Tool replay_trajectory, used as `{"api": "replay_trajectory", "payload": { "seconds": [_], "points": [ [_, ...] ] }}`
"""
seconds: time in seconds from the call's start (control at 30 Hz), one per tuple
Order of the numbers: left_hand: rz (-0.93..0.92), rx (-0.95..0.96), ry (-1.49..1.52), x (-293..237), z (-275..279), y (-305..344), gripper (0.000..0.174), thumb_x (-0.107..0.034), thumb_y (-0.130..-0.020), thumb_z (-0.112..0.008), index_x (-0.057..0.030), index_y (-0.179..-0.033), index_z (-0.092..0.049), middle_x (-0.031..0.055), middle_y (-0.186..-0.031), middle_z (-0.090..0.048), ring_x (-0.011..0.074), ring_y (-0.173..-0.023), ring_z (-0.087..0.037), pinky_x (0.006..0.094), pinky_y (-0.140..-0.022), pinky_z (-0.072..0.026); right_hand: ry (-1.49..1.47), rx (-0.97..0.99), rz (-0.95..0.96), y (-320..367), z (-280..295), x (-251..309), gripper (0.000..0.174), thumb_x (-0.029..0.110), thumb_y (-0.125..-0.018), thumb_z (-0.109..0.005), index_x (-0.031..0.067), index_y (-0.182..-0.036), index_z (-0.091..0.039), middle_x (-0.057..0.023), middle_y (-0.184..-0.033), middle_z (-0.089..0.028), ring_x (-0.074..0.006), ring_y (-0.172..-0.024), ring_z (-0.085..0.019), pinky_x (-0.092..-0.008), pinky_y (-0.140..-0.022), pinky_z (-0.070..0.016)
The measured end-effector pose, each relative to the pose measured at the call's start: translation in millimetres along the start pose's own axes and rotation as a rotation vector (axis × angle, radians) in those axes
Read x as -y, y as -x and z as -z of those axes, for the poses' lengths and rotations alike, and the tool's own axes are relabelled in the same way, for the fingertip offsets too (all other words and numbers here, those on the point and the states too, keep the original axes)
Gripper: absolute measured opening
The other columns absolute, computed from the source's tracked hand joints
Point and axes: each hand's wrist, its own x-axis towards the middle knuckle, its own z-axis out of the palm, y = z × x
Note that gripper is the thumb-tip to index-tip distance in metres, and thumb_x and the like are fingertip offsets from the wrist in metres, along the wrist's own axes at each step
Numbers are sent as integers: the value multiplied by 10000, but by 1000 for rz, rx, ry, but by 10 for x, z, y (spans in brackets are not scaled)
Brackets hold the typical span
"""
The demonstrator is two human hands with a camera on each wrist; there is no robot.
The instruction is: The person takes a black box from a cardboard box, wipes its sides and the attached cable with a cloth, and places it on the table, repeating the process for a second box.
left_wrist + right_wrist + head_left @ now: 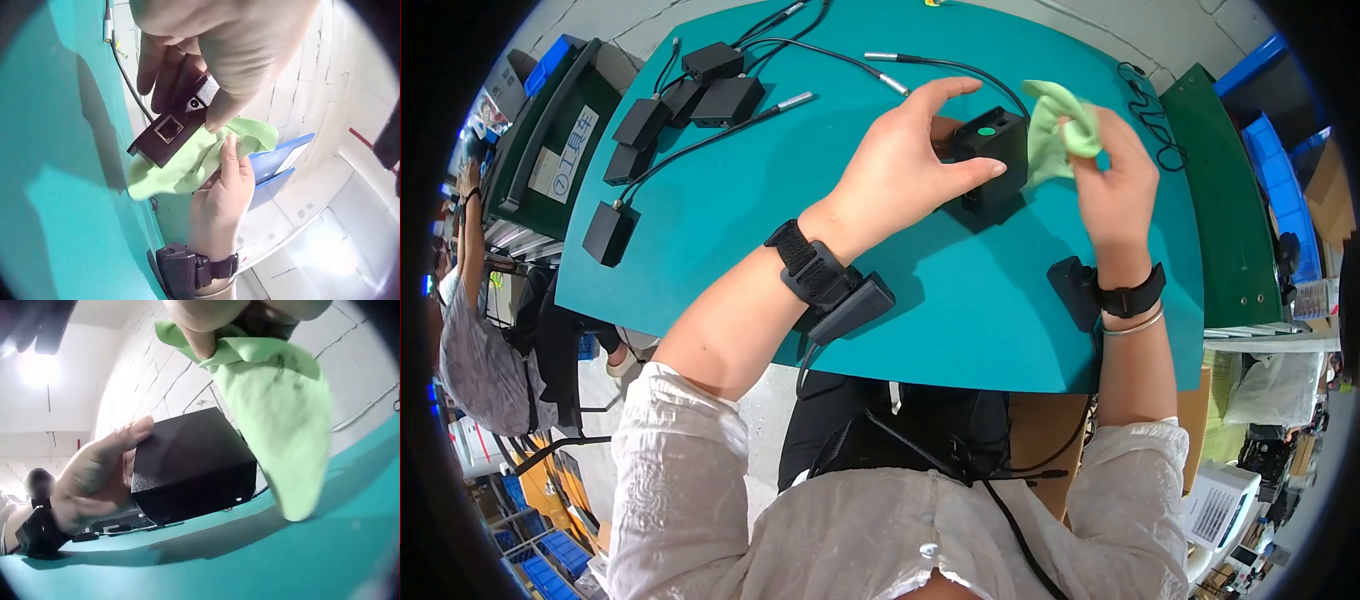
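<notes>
My left hand [900,160] grips a black box [1000,150] between thumb and fingers, above the teal table [990,310]. The box bears a green round sticker, and a cable runs from it to a metal plug. In the left wrist view, a square port and a small round socket show on one side of the box [162,134]. My right hand [1118,185] pinches a light green cloth [1052,135] right beside the box. The cloth [275,419] hangs down with dark smudges on it in the right wrist view.
Several black boxes [728,102] with cables lie at the table's back left, and one more box [610,233] sits near the left edge. A thin black cable [1142,105] lies at the back right. Green bins [1225,220] flank the table. Another person [485,340] is at far left.
</notes>
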Motion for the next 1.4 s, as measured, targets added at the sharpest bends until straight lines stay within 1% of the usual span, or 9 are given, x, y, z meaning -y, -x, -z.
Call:
{"api": "replay_trajectory", "payload": {
  "seconds": [0.07, 0.3, 0.47, 0.63, 0.9, 1.0, 1.17, 1.3, 1.4],
  "points": [
    [-19, -12, 18, 21, -8, 4, 661, -95, -755, -748, -58, -1333, -429, 69, -858, -685, 96, -781, -611, 240, -716, -496, 98, 227, 389, -10, -36, -12, 264, 11, -748, -612, 17, -1010, -638, -111, -1044, -646, -286, -946, -610, -351, -837, -494],
    [-162, 33, -110, 111, -20, 2, 732, -27, -741, -713, -81, -1383, -366, 118, -1082, -621, 160, -920, -601, 267, -808, -489, -160, 597, 498, 33, -95, 172, 327, 1, -767, -593, 24, -1091, -629, -111, -1110, -638, -263, -1065, -586, -376, -945, -450],
    [32, 106, 238, 73, -19, -12, 659, 43, -801, -642, -83, -1380, -354, 73, -1040, -600, 146, -959, -575, 281, -832, -477, -868, 338, -47, 11, 86, 12, 252, 152, -972, -466, -44, -1056, -600, -86, -1041, -646, -146, -940, -594, -286, -848, -465],
    [91, -14, 741, 185, 74, -83, 511, -50, -878, -595, -43, -1342, -382, 71, -1021, -564, 153, -996, -549, 313, -880, -454, -553, -172, -324, -210, 250, -321, 278, 191, -965, -459, -20, -1083, -596, -89, -1011, -648, -156, -868, -598, -278, -778, -465],
    [213, -11, 910, 252, 154, -139, 389, -203, -952, -499, -53, -1306, -441, 67, -1155, -563, 167, -1051, -569, 352, -881, -480, 732, 269, -202, -190, 520, -913, 253, 206, -832, -561, 38, -975, -685, -170, -1043, -635, -342, -917, -610, -392, -811, -490],
    [227, 23, 962, 263, 156, -158, 366, -208, -960, -482, -38, -1284, -466, 60, -1144, -585, 155, -1025, -596, 326, -870, -491, 488, 193, -35, -187, 379, -677, 248, 227, -836, -580, 40, -956, -691, -160, -1069, -631, -327, -919, -613, -388, -791, -491],
    [252, 54, 1042, 246, 149, -136, 359, -208, -967, -473, -16, -1270, -479, 76, -1164, -590, 167, -1049, -598, 322, -878, -503, 563, 388, -238, -99, 226, -325, 265, 259, -849, -570, 25, -840, -693, -181, -750, -624, -363, -717, -594, -411, -654, -484],
    [300, 96, 1196, 198, 139, -143, 308, -139, -970, -450, 36, -1218, -497, 129, -1124, -593, 198, -1008, -617, 336, -847, -543, 640, 489, -343, -110, 237, -363, 246, 240, -848, -570, 28, -845, -695, -188, -808, -632, -361, -754, -595, -408, -642, -483],
    [288, 138, 1235, 258, 145, -151, 315, -142, -970, -449, 41, -1223, -493, 144, -1137, -589, 213, -1020, -618, 349, -863, -545, 671, 268, -98, -78, 206, -408, 211, 199, -849, -561, 39, -850, -698, -177, -865, -640, -350, -773, -596, -397, -655, -476]
  ]
}}
